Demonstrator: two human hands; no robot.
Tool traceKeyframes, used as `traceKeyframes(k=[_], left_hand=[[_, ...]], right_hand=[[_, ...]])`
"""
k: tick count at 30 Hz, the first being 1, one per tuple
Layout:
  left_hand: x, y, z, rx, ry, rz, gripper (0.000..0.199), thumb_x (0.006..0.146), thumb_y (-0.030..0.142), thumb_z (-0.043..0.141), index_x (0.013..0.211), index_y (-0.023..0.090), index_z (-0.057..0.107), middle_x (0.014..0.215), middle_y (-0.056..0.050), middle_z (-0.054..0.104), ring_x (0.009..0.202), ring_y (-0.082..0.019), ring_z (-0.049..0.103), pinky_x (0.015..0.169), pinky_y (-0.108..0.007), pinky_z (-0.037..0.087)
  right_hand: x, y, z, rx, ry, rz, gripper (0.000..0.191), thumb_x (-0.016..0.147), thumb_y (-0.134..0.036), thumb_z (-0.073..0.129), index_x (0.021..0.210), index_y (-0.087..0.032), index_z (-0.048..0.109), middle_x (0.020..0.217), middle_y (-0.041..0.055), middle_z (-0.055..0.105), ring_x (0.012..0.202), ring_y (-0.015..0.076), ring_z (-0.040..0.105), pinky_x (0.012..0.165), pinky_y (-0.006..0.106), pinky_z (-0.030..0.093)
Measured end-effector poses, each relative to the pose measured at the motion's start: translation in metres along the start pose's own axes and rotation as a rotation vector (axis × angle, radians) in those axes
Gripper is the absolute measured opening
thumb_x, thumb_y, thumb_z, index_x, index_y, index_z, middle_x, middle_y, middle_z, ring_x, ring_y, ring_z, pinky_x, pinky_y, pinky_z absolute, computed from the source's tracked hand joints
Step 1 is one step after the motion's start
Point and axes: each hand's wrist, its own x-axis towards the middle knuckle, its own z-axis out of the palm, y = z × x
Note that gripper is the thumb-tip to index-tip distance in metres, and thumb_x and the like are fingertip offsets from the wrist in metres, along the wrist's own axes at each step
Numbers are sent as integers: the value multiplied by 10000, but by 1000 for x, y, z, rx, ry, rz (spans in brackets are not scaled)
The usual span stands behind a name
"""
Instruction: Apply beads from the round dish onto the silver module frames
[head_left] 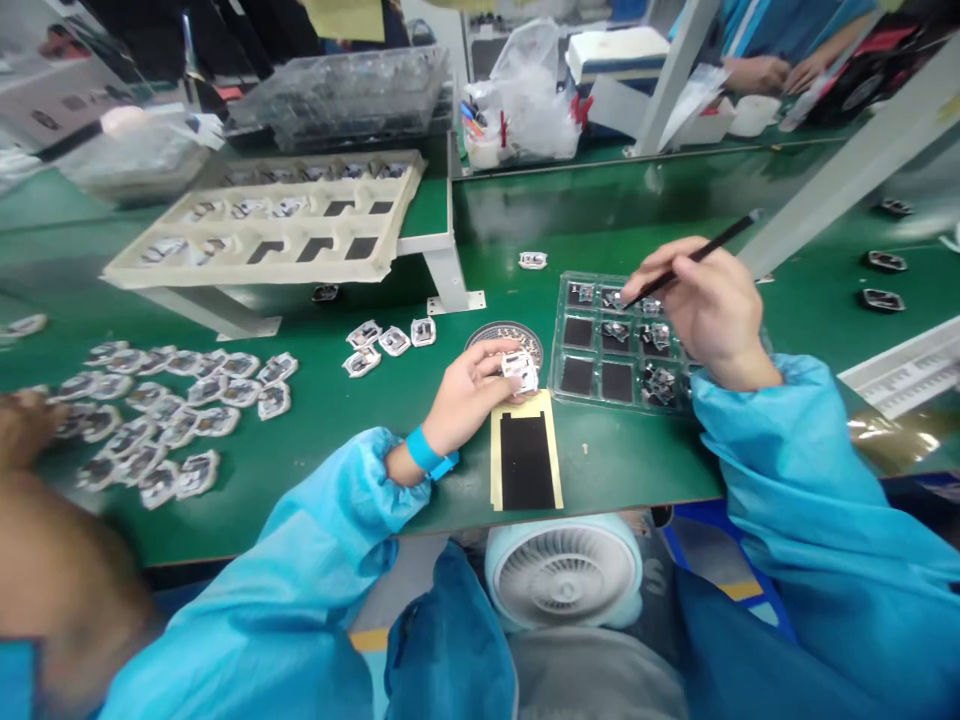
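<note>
And there's our left hand (pixel 459 400), fingers (pixel 484 354) pinching a small white part (pixel 522 370) up by the far end of the black pad (pixel 529 465); meanwhile our right hand (pixel 709 305) holds a slim black tool (pixel 726 236), pinched in its fingers, tip down at the back row of the clear tray (pixel 577 377) on our green counter (pixel 637 462)
</note>
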Motion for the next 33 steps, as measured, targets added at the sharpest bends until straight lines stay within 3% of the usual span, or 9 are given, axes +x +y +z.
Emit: traceKeyframes(k=[3, 6, 10, 15, 18, 20, 24, 30, 33], left_hand=[[1, -2, -2, 22, -36, 0, 647, 690, 225, 885, 1269, 144, 610, 1116, -103, 720, 870, -223, 758, 817, -330, 652], [2, -2, -5, 102, -22, -55, 467, 728, 321, 868, 1082, 98, 661, 959, -102, 732, 814, -234, 762, 743, -315, 658], [4, -1, -7, 147, -3, -108, 475, 718, 450, 865, 938, 108, 619, 814, -86, 718, 711, -243, 752, 541, -272, 626], [6, 0, -6, 208, 15, -61, 439, 774, 452, 820, 984, 86, 699, 766, -94, 715, 565, -157, 690, 397, -165, 478], [6, -2, -4, 236, 48, -26, 357, 798, 414, 797, 938, 94, 724, 724, -82, 705, 507, -127, 653, 355, -139, 380], [6, -4, -3, 228, 74, -16, 320, 792, 393, 798, 899, 102, 720, 736, -78, 710, 501, -125, 651, 363, -144, 384], [6, -5, -1, 155, 108, 4, 357, 784, 412, 808, 937, 105, 707, 788, -88, 727, 556, -151, 688, 396, -155, 420], [0, 3, 2, -38, 56, 43, 438, 834, 396, 750, 1159, 109, 687, 974, -135, 751, 795, -251, 762, 550, -219, 534], [-4, 5, 2, -84, 29, 55, 428, 836, 369, 734, 1183, 123, 686, 1048, -136, 746, 849, -248, 750, 614, -252, 552]], right_hand=[[7, 8, -12, -609, 76, 113, 283, 903, -387, 534, 1004, -192, 712, 782, 54, 673, 707, 136, 579, 701, 290, 428], [5, 14, -15, -1197, -107, 302, 338, 841, -473, 610, 942, -191, 766, 849, 84, 713, 759, 186, 602, 700, 299, 404], [-2, 16, -11, -1423, -221, 398, 397, 835, -552, 619, 986, -222, 781, 956, 95, 734, 866, 244, 648, 704, 312, 418], [-3, 16, -8, -1310, -220, 354, 282, 805, -454, 692, 963, -231, 760, 1001, 56, 740, 920, 241, 666, 766, 327, 476], [-4, 8, 1, -1037, -134, 265, 327, 807, -412, 714, 1076, -230, 749, 1060, 50, 737, 955, 214, 675, 846, 331, 510], [-8, 0, 14, -789, -108, 201, 348, 819, -432, 714, 1096, -225, 752, 1080, 50, 733, 958, 189, 677, 879, 322, 524], [-23, -15, 47, -450, -227, 137, 310, 796, -457, 741, 950, -190, 771, 975, 58, 722, 874, 151, 659, 802, 287, 532], [-37, -20, 69, -130, -235, 362, 396, 664, -427, 847, 855, -138, 656, 833, 56, 721, 719, 111, 651, 682, 232, 515], [-38, -22, 70, -34, -305, 467, 390, 701, -437, 829, 843, -134, 629, 823, 71, 736, 668, 97, 635, 610, 202, 459]])
